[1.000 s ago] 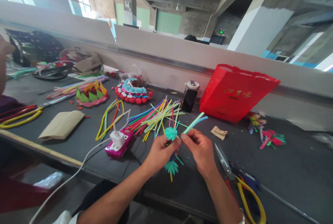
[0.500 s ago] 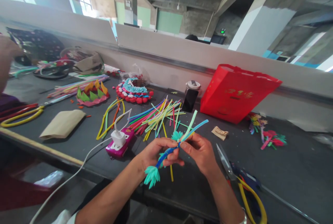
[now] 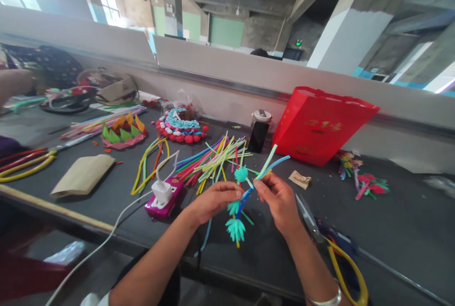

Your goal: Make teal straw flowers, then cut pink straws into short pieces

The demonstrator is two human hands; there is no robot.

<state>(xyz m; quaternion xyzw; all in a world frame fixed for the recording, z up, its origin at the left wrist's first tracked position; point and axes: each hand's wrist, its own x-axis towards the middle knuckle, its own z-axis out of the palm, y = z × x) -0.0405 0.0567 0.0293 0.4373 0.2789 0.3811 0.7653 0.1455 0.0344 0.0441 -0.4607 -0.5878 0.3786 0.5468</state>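
Pinching a teal tufted stem (image 3: 239,204), left hand (image 3: 213,200) and right hand (image 3: 280,199) meet.

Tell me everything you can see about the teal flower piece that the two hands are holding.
The flower piece is made of thin, straw-like strands, apparently plastic. It carries three teal frayed tufts: one on top, two lower down, along a blue stem. Pale green and blue strands fan up to the right. It is held tilted above the dark table, not resting on it. The left hand pinches its middle; the right hand grips the upper strands.
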